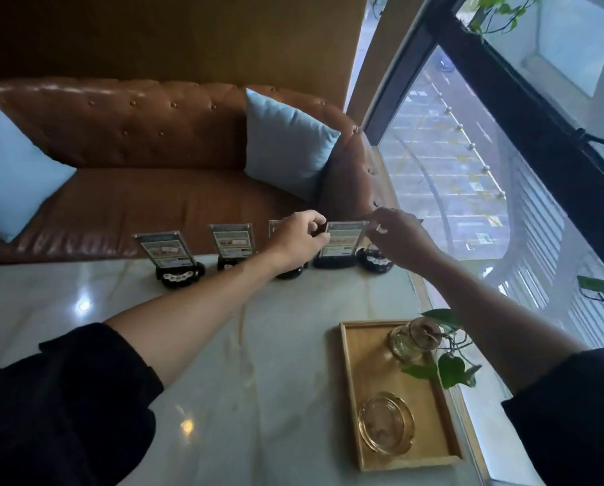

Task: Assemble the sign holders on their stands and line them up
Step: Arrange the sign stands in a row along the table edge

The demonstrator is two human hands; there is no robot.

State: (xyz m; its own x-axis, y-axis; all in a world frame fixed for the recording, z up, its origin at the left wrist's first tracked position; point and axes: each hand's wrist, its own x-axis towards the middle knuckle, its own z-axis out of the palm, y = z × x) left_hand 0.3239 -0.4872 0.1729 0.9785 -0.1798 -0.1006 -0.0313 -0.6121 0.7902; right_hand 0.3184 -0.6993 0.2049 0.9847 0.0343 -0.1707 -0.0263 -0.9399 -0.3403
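Note:
Clear acrylic sign holders on round black stands form a row along the far edge of the marble table point(223, 345). The leftmost sign holder point(165, 250) and the second sign holder point(232, 242) stand upright on their bases. A third is mostly hidden behind my left hand point(299, 236). The fourth sign holder point(342, 240) stands on its black base, pinched at its left edge by my left hand and at its upper right corner by my right hand point(395, 236). A further black stand point(374, 263) sits under my right hand; whether it carries a sign is hidden.
A wooden tray point(349, 398) at the near right holds a glass jar point(411, 340) with a trailing green plant and a glass ashtray point(386, 424). Behind the table is a brown leather sofa point(136, 135) with light blue cushions. A window runs along the right.

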